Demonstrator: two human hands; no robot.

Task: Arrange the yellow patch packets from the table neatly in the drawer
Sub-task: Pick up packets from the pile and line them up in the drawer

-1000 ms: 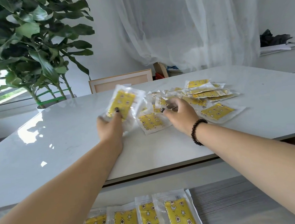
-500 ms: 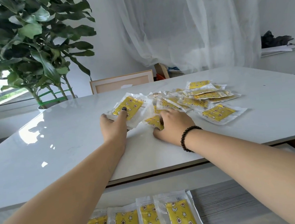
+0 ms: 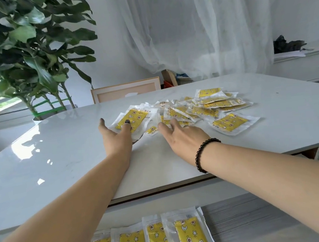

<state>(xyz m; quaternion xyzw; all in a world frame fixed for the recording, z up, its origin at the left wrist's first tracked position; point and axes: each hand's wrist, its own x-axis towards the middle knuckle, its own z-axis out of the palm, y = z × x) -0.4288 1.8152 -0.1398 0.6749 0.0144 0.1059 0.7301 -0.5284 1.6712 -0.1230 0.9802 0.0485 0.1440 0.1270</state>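
Nearest, four flat packets (image 3: 157, 236) with clear glossy plastic edges and yellow star-printed fronts lie side by side in the grey wood-grain drawer (image 3: 250, 221). Above it, on the smooth shiny white table (image 3: 62, 168), the left hand (image 3: 115, 138) has fingers spread, the thumb pressing a yellow packet (image 3: 132, 120). The right hand (image 3: 183, 136), fingers straight, touches the loose crinkled pile of packets (image 3: 207, 107) just beyond its fingertips.
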